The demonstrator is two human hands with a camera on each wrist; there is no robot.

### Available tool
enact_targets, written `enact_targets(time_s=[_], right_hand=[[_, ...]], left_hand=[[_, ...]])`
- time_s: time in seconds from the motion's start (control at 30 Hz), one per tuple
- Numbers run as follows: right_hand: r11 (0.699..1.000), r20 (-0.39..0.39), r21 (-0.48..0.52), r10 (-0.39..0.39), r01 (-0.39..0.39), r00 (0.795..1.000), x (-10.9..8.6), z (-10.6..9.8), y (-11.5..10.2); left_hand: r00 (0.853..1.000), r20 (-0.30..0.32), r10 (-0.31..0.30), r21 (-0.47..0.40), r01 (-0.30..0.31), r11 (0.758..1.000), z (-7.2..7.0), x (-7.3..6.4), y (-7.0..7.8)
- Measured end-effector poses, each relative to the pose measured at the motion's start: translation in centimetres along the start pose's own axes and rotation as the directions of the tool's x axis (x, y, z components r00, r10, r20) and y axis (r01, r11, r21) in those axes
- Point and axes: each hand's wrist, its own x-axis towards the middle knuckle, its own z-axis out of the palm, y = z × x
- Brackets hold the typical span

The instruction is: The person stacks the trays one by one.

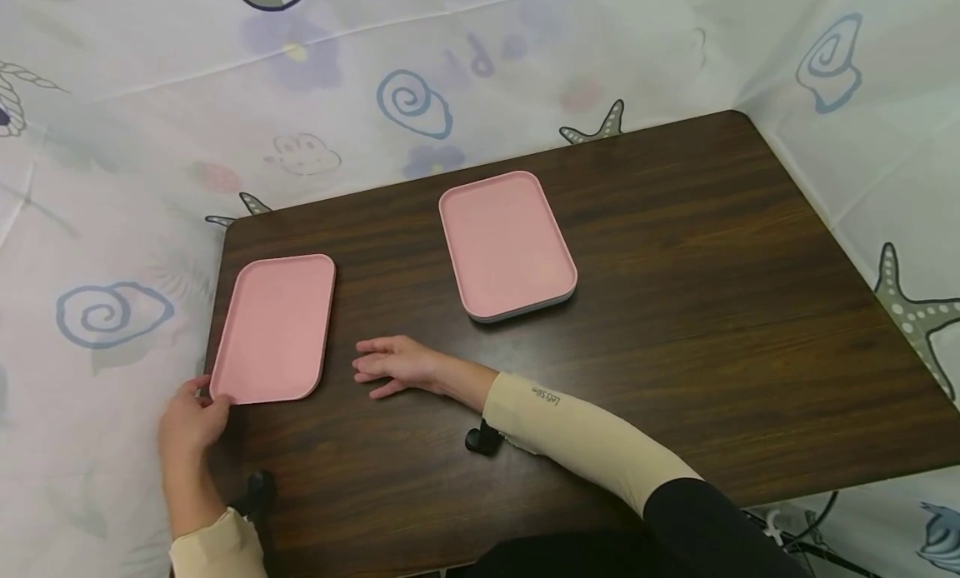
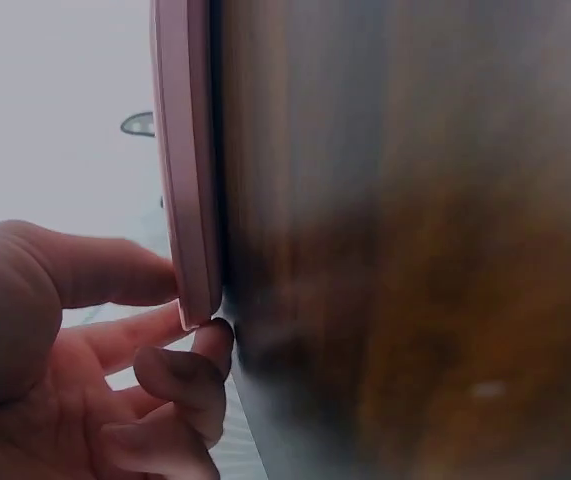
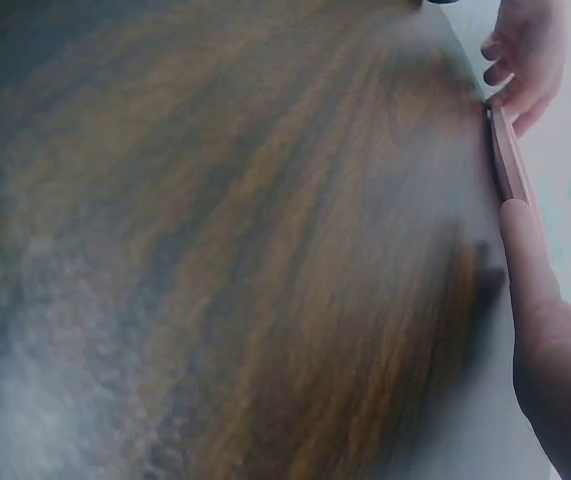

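A pink rectangular tray (image 1: 273, 332) with rounded corners and a low rim lies at the left end of the table. My left hand (image 1: 191, 420) pinches its near left corner. In the left wrist view the thumb of the left hand (image 2: 95, 350) lies against one face of the tray (image 2: 187, 170), with fingertips at its lower edge. My right hand (image 1: 401, 366) is to the right of this tray, fingers extended and slightly spread, apart from it and holding nothing. Farther back, a second pink tray (image 1: 510, 245) tops a small stack, with a greyish edge showing below.
The dark wood-grain table (image 1: 712, 311) extends far to the right. A pale printed curtain (image 1: 480, 70) surrounds its back and sides. Dark cables (image 1: 817, 545) hang by the near right edge.
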Motion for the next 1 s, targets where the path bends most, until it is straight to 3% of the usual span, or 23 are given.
enact_targets(time_s=[0.13, 0.37, 0.6, 0.73, 1.0], right_hand=[[1.000, 0.003, 0.010, -0.004, 0.004, 1.000, 0.0, 0.1, 0.2], [0.999, -0.031, 0.047, -0.009, 0.011, 0.999, 0.1, 0.3, 0.2], [1.000, -0.086, 0.025, -0.002, 0.004, 0.996, 0.1, 0.1, 0.2], [1.000, -0.116, -0.012, -0.004, 0.003, 0.993, 0.1, -0.4, -0.1], [0.998, -0.115, -0.060, -0.009, 0.002, 0.993, -0.1, -1.1, -0.7]], left_hand=[[0.999, 0.046, 0.002, -0.038, -0.001, 0.999, 0.7, -1.3, 0.6], [0.993, 0.106, -0.050, -0.064, 0.057, 0.996, 1.3, -3.9, 2.3], [0.988, 0.134, -0.074, -0.101, 0.088, 0.991, 1.9, -5.6, 2.4], [0.988, 0.142, -0.063, -0.166, 0.087, 0.982, 2.4, -6.4, 2.4], [0.973, 0.211, -0.097, -0.286, 0.157, 0.945, 2.8, -7.8, 2.6]])
